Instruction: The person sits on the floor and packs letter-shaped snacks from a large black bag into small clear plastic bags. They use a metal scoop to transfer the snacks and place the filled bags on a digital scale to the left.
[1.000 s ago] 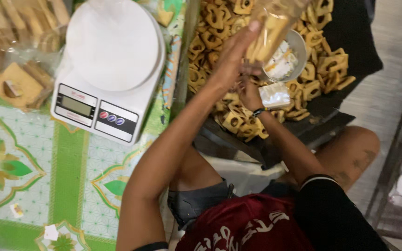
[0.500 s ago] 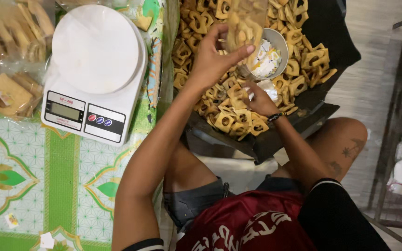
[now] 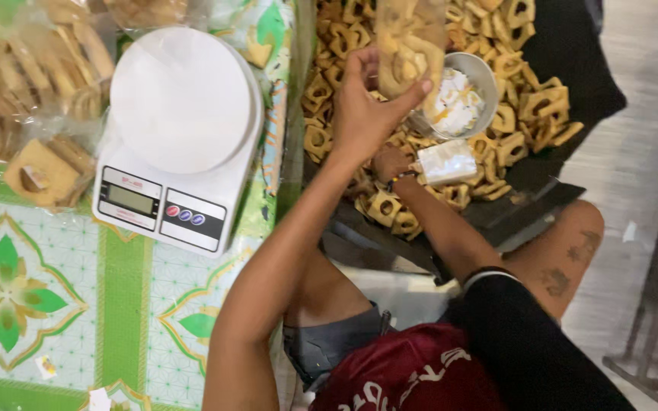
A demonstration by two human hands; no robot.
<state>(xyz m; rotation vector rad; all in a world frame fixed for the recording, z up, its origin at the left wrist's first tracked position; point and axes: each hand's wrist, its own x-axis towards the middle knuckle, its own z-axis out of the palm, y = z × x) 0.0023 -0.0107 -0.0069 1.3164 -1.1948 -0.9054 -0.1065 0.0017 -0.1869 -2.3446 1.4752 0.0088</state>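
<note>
Gripping a clear plastic bag (image 3: 409, 42) partly filled with golden snacks, the left hand (image 3: 367, 114) is seen raised above a dark tray (image 3: 573, 68), fingers and thumb closed on the bag's lower part. The bag is held upright over a heap of square, hollow-centred fried snacks (image 3: 519, 122) that covers most of the tray. A round metal bowl (image 3: 462, 95) with white and yellow scraps inside is set among the snacks, just behind the bag. The right hand (image 3: 390, 164) is found lower down, resting in the snacks beside a small white packet (image 3: 447, 161); whether its fingers are closed on anything cannot be told. A white kitchen scale (image 3: 180, 137) is noted on a green patterned tablecloth (image 3: 123, 304), well apart from the tray. Filled snack bags (image 3: 32, 91) are stacked at the cloth's far corner.
</note>
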